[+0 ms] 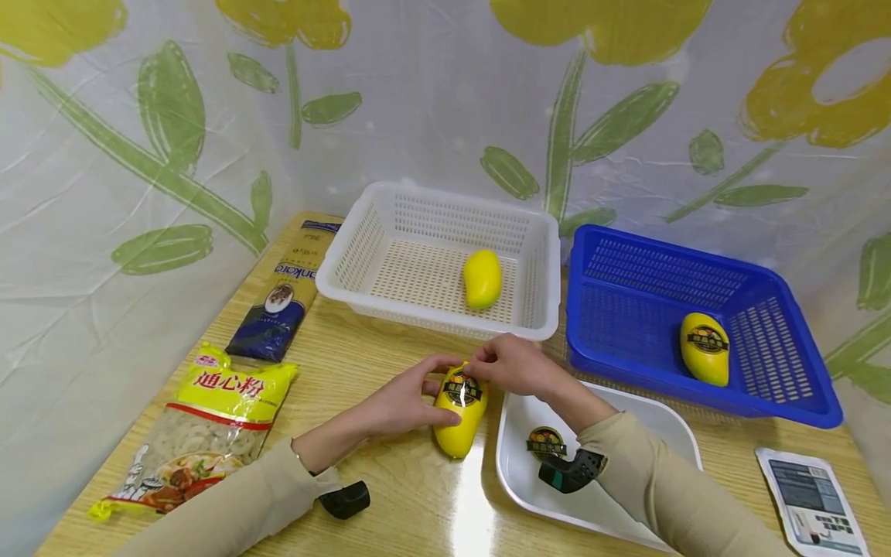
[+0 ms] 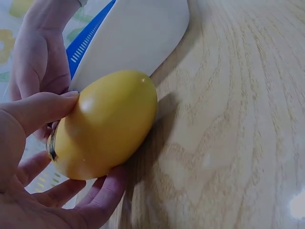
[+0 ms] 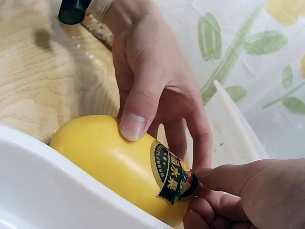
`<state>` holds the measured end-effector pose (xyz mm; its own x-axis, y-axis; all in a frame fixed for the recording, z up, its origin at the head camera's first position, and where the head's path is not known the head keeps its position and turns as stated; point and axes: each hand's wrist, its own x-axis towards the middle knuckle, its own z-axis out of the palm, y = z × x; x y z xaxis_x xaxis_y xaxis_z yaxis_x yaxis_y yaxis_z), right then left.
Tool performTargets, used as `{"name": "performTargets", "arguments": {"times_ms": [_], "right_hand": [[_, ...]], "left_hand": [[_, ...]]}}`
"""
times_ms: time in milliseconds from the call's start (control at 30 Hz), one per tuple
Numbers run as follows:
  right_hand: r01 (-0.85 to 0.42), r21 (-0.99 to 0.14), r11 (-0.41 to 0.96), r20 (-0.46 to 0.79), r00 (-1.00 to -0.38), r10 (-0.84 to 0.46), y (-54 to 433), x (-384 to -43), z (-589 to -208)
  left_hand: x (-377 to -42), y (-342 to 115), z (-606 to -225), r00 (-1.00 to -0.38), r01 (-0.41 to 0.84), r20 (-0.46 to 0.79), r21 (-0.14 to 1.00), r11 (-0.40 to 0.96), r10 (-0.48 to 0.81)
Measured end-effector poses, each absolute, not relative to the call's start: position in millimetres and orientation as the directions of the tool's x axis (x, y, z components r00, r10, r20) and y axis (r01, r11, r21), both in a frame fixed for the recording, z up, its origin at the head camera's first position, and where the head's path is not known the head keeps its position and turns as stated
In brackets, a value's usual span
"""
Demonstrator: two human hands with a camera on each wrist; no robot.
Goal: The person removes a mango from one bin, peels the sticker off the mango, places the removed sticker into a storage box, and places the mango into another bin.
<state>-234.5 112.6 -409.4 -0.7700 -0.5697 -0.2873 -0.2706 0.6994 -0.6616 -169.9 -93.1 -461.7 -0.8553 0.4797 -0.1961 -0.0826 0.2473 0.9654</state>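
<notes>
My left hand holds a yellow mango at the table's middle, thumb on one side and fingers round the other. A dark round label with fruit pictures and Chinese characters lies on the mango's upper end. My right hand pinches at the label's far edge; in the right wrist view its thumb tip meets the label and its other fingers curl beneath. The left wrist view shows the mango mostly from its unlabelled side. Beside it, a white tray holds a loose similar label, under my right forearm.
Behind stands a white basket with an unlabelled mango. Right of it, a blue basket holds a labelled mango. Two pasta packets, one yellow and one blue, lie left. A white-and-grey packet lies right.
</notes>
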Motion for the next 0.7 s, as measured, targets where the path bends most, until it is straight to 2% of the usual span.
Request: {"name": "performTargets", "arguments": {"times_ms": [700], "right_hand": [[-0.226,-0.687,0.691,-0.298,-0.779,-0.552,107.9,-232.5,-406.6]], "left_hand": [[-170.6,-91.4,-460.8,-0.858,-0.096,-0.211,0.962,0.257,0.468]]}}
